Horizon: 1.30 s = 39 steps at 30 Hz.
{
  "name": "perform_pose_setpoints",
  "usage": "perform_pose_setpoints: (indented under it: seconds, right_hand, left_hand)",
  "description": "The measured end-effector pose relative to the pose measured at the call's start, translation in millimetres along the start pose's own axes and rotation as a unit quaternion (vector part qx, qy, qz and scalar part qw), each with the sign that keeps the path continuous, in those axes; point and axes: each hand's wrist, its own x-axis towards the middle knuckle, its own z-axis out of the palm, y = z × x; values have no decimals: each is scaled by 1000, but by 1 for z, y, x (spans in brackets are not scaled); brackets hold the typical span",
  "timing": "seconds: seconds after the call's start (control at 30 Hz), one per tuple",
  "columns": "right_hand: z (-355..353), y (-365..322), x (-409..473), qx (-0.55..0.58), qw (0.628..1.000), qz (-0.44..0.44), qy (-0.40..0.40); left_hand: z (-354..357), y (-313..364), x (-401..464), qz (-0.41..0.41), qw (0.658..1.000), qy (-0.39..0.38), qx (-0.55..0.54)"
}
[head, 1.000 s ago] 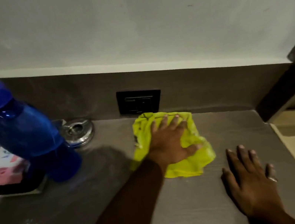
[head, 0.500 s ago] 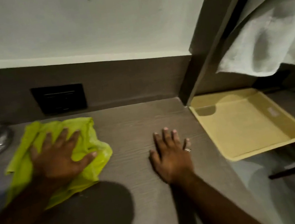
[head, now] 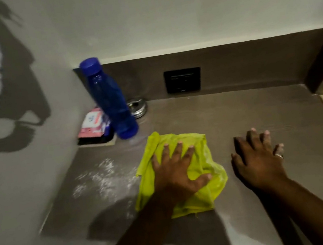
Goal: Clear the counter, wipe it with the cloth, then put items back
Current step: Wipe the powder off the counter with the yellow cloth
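At centre frame, my left hand [head: 178,175] presses the yellow cloth [head: 204,170] flat on the desk [head: 261,110], fingers spread. Right of it, my right hand [head: 257,162] lies flat, fingers spread, holding nothing.

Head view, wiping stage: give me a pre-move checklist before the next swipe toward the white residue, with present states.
1. Left hand flat on the yellow cloth: ok.
2. Right hand open on the counter, away from the cloth: ok.
3. White residue wiped: not ok, left of the cloth.
4. Counter cleared: not ok; blue bottle, pink packet, metal dish remain.
5. Bottle cap sealed: cannot tell.
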Motion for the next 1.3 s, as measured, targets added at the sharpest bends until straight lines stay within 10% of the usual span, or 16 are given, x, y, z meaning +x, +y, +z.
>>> perform_pose_setpoints:
  seconds: [1.3]
  right_hand:
    - [45,-129,-13,-50,996,-71,-23]
  left_hand:
    - [-59,-262,-98,-7,999,-3,48]
